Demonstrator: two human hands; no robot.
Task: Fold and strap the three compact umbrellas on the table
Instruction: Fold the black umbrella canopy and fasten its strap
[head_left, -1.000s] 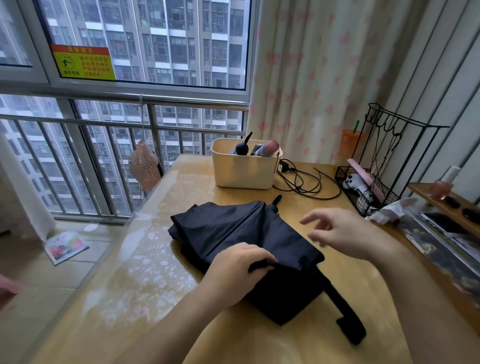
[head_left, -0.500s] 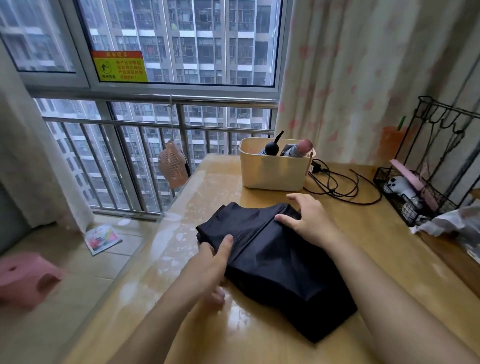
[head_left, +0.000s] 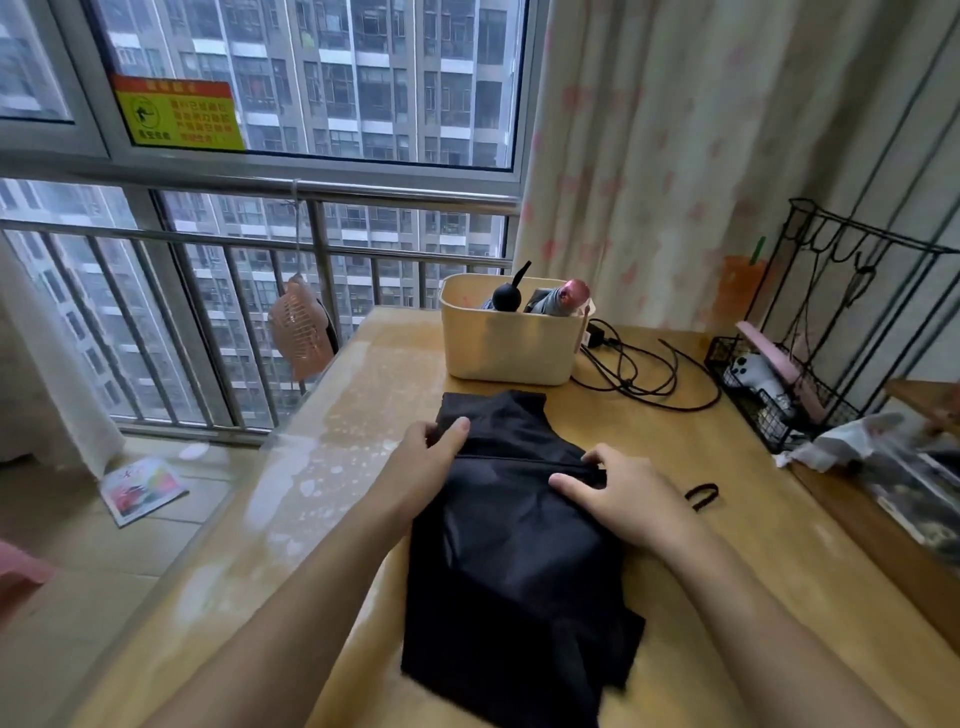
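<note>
A black compact umbrella (head_left: 514, 561) lies flat on the wooden table (head_left: 727, 545), its loose canopy spread towards me. My left hand (head_left: 426, 467) pinches a fold of the fabric at the canopy's far left edge. My right hand (head_left: 618, 493) grips a crease of the fabric at the right, fingers curled over it. Two more umbrellas stand in the cream basket (head_left: 509, 348) at the back: a black-handled umbrella (head_left: 509, 293) and a pink-handled umbrella (head_left: 563, 299). A small black strap loop (head_left: 702, 494) lies on the table right of my right hand.
Black cables (head_left: 644, 371) lie coiled right of the basket. A black wire rack (head_left: 810, 364) with small items stands at the right edge, with crumpled paper (head_left: 841, 441) and clutter before it. The window railing (head_left: 260, 249) runs along the table's left side.
The umbrella has turned so its length points towards me. My left hand moved up to the canopy's far left edge, and my right hand shifted to the right side and gripped a crease.
</note>
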